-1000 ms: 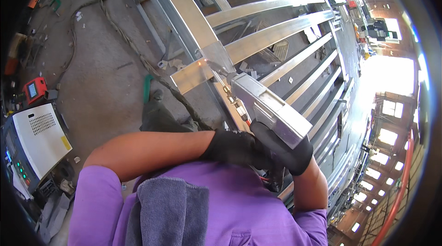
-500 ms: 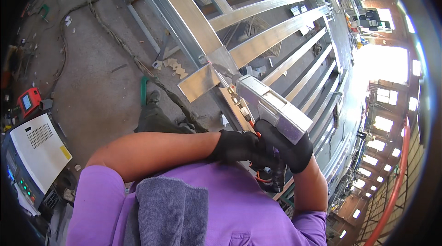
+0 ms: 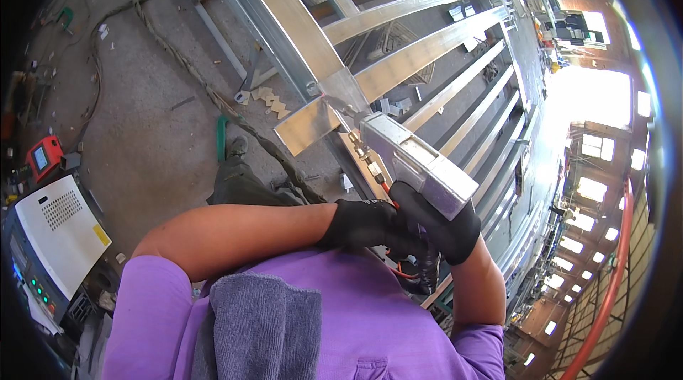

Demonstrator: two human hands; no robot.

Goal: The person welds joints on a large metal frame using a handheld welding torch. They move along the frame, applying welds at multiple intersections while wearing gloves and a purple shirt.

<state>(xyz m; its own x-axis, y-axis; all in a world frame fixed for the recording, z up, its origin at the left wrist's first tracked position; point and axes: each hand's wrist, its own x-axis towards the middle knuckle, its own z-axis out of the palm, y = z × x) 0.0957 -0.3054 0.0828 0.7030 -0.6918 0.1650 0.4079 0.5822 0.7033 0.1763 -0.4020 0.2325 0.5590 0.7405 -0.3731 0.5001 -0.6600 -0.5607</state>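
Observation:
My right hand [image 3: 442, 227], in a black glove, is wrapped round a handheld welding gun [image 3: 420, 167] with a silver boxy body and brass fittings. The gun's angled nozzle [image 3: 341, 104] touches or nearly touches a joint near the end of a flat metal bar [image 3: 307, 127]. That bar meets a long metal rail [image 3: 284, 14] of a large frame. My left hand [image 3: 366, 225], also gloved in black, is closed just below and against the right hand. What its fingers grip is hidden; a red-orange hose [image 3: 404, 275] shows beside them.
Several slats [image 3: 434, 49] of the metal frame stretch away to the right. A white machine cabinet [image 3: 60, 231] and a red device with a screen [image 3: 46, 156] stand at the left. Wrapped cables [image 3: 188, 71] cross the floor near a green clamp [image 3: 222, 135] and metal scraps [image 3: 270, 100].
The welding gun and both hands have shifted very slightly left and up. The hold on the gun looks the same, and the frame has barely moved in view.

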